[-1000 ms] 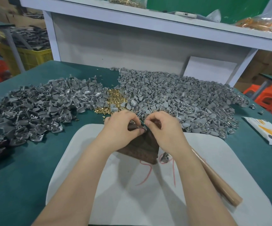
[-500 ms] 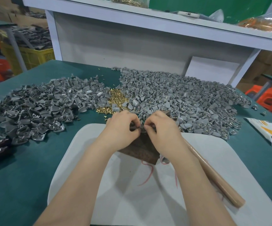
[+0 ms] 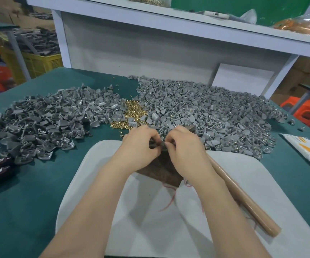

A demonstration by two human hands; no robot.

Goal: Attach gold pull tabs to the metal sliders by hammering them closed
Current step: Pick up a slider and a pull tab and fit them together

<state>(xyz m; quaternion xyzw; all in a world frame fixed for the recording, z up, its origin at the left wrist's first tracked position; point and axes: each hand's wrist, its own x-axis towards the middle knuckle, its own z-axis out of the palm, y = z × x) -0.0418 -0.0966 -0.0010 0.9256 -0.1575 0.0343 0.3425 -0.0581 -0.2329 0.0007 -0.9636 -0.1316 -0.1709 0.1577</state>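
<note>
A: Entry one, hands?

B: Left hand [image 3: 141, 146] and right hand [image 3: 185, 146], fingers curled, fingertips meeting on one small grey slider [image 3: 159, 145], just above the far end of the wooden block [image 3: 161, 172]. Whether a gold tab already sits in it is too small to tell.

A: Stock?

B: Gold pull tabs [image 3: 132, 116], one small heap, between two large heaps of grey sliders, the left heap [image 3: 38, 123] and the right heap [image 3: 206, 112]. All on the green surface [image 3: 29, 202].

A: Tool?

B: Hammer [image 3: 243, 198], wooden handle lying on the white pad [image 3: 150, 220] beside the right forearm. Unheld, head hidden.

A: Step in hand?

B: By judgement, fitting tab to slider ahead of striking.

A: Next move calls for?

B: Probably the piece set flat on the block, the left hand steadying it, the right hand freed for the hammer. A light, square blow, fingertips clear.
</note>
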